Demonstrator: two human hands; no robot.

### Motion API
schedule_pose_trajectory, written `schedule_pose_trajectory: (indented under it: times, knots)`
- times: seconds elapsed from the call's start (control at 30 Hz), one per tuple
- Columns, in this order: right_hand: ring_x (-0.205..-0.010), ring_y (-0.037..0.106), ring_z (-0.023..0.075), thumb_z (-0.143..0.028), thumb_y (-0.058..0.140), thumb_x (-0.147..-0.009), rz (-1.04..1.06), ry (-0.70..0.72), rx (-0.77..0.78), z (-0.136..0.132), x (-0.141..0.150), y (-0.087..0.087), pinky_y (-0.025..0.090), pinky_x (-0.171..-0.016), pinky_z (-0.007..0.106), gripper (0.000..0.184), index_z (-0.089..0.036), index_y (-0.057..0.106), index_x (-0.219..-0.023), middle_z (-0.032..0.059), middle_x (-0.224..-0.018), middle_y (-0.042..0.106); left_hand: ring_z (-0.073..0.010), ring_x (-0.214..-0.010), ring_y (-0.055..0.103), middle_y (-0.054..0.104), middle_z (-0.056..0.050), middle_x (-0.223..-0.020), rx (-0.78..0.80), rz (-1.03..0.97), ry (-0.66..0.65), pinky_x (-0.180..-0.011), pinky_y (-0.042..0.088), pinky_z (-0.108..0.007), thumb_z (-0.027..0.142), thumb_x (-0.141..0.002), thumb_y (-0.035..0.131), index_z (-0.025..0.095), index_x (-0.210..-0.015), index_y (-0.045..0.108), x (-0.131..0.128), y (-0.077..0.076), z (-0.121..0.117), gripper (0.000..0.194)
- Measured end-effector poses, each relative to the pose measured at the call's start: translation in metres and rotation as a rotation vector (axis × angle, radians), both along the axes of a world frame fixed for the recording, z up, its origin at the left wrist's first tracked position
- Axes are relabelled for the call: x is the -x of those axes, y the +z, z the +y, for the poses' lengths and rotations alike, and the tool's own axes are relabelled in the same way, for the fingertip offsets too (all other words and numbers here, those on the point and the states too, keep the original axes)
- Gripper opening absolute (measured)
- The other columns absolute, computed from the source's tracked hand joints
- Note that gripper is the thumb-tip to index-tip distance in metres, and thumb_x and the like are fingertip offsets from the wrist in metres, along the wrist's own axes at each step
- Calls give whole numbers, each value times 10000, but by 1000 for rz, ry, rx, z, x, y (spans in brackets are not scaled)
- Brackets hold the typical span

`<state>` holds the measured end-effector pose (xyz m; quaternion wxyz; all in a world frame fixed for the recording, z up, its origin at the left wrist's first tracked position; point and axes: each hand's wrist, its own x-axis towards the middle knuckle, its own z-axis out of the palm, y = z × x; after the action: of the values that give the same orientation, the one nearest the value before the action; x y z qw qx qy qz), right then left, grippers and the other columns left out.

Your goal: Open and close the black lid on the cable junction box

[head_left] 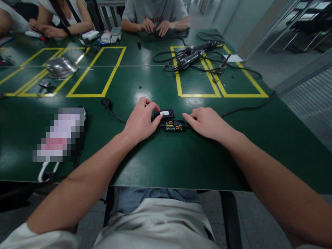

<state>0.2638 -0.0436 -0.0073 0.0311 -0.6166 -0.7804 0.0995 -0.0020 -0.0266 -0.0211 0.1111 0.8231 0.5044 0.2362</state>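
Note:
My left hand (pixel 141 119) pinches the left end of a black ribbed cover (pixel 169 113) with a white label, between thumb and fingers. Just below the cover lies an open black casing (pixel 174 126); its circuit board with copper-coloured ring coils shows. My right hand (pixel 206 121) is closed over the black cable at the casing's right end, the thumb side pointing left toward the cover. Its other fingers are curled under and partly hidden. From beneath my left hand a cable runs left to a black plug (pixel 106 102).
A phone (pixel 61 133) with a blurred screen lies at left, a white cable below it. Beyond are yellow tape outlines, a shiny metal shell (pixel 61 67) and a tangle of black cables with cylindrical tools (pixel 190 59). Two people work with their hands across the green table (pixel 160 162).

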Motion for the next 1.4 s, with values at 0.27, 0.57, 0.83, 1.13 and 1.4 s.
schedule_pose_trajectory:
  times: [0.27, 0.57, 0.83, 1.13, 1.4]
  knots:
    - [-826, 670, 280, -532, 488, -1166, -63, -3, 17, -1, 5, 1, 377, -732, 394, 609, -238, 657, -660, 130, -864, 764, -347, -1025, 640, 641, -138, -943, 92, 286, -17, -972, 589, -517, 481, -1158, 560, 198, -780, 846, -4, 12, -6, 553]
    - [-850, 662, 284, -476, 470, -1161, -56, 14, -64, -3, 2, 5, 391, -762, 400, 601, -224, 668, -652, 129, -844, 744, -311, -954, 639, 629, -118, -896, 79, 256, 10, -909, 575, -469, 460, -1180, 498, 190, -794, 841, -8, 14, -8, 583]
    - [-789, 663, 275, -491, 474, -1178, -54, 37, -63, 1, -1, -3, 379, -771, 406, 598, -215, 726, -711, 119, -821, 757, -302, -965, 635, 642, -120, -910, 81, 330, -8, -917, 563, -447, 443, -1196, 514, 166, -856, 873, -8, 13, -6, 567]
    - [-749, 632, 268, -526, 462, -1182, -56, 59, -95, 1, -3, -5, 380, -779, 415, 639, -217, 725, -688, 115, -783, 738, -303, -973, 644, 646, -118, -898, 53, 320, -11, -909, 565, -442, 458, -1193, 531, 179, -813, 859, -5, 11, -4, 574]
    - [-771, 630, 263, -490, 464, -1182, -100, 67, -67, 0, 2, -1, 356, -761, 415, 619, -218, 712, -684, 116, -800, 741, -313, -999, 659, 649, -119, -933, 59, 263, 2, -917, 585, -463, 456, -1172, 584, 191, -750, 764, -4, 9, -4, 530]
